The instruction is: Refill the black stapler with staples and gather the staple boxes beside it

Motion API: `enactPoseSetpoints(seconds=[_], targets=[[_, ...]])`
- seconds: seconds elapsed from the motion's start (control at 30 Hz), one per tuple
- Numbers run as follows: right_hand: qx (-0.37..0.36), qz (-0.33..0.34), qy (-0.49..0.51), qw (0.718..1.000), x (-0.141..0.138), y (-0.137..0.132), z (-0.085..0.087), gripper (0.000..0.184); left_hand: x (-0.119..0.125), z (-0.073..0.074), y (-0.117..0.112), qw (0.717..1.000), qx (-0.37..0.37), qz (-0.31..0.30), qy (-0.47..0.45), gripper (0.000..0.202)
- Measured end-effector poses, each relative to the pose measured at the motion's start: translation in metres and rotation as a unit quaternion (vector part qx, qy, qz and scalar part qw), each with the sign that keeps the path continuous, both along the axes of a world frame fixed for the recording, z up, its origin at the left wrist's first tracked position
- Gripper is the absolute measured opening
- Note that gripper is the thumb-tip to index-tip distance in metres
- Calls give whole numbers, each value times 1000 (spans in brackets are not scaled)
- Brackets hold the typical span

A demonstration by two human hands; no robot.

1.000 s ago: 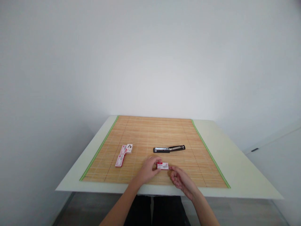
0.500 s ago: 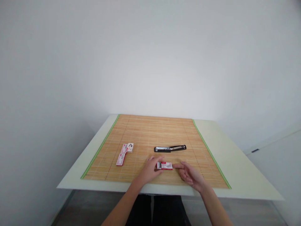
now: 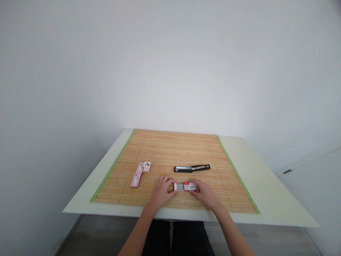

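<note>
A small red and white staple box lies on the bamboo mat near its front edge. Its inner tray is slid partway out to the left, with greyish content I cannot make out clearly. My left hand pinches the tray's left end between thumb and fingers. Closed round the sleeve's right end is my right hand. Just beyond the box rests a black stapler, hinged wide with its metal channel showing.
To the left on the mat are two red and white boxes, a nearer one and a farther one, with a small white box touching the latter. A pale table extends past the mat's green edges, against a white wall.
The tray has come farther out of the sleeve toward the left. My right hand moved from a fingertip at the box's end to a grip on the sleeve.
</note>
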State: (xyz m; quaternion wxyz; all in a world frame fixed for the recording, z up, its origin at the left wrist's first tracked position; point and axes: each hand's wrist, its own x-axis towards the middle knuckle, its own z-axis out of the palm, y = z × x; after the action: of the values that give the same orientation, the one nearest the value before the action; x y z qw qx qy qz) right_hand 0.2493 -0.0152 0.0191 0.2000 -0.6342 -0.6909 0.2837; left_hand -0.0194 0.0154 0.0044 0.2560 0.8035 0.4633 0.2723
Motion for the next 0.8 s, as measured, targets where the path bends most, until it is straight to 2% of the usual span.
enactPoseSetpoints(seconds=[0.1, 0.27, 0.4, 0.6, 0.7, 0.8], targets=[[3, 3, 13, 1000, -2, 2, 8, 52, 0, 1, 0, 1000, -1, 3, 6, 33], [21, 33, -34, 999, -22, 15, 32, 27, 0, 3, 0, 1000, -9, -1, 5, 32], [20, 51, -64, 996, -29, 22, 43, 23, 0, 2, 0, 1000, -9, 3, -1, 33], [17, 118, -147, 982, -53, 35, 36, 17, 1, 1, 0, 1000, -7, 6, -1, 34], [13, 119, -156, 981, -68, 42, 32, 12, 0, 2, 0, 1000, -5, 3, 1, 34], [17, 119, -146, 982, -71, 45, 34, 14, 0, 3, 0, 1000, -2, 4, 4, 35]])
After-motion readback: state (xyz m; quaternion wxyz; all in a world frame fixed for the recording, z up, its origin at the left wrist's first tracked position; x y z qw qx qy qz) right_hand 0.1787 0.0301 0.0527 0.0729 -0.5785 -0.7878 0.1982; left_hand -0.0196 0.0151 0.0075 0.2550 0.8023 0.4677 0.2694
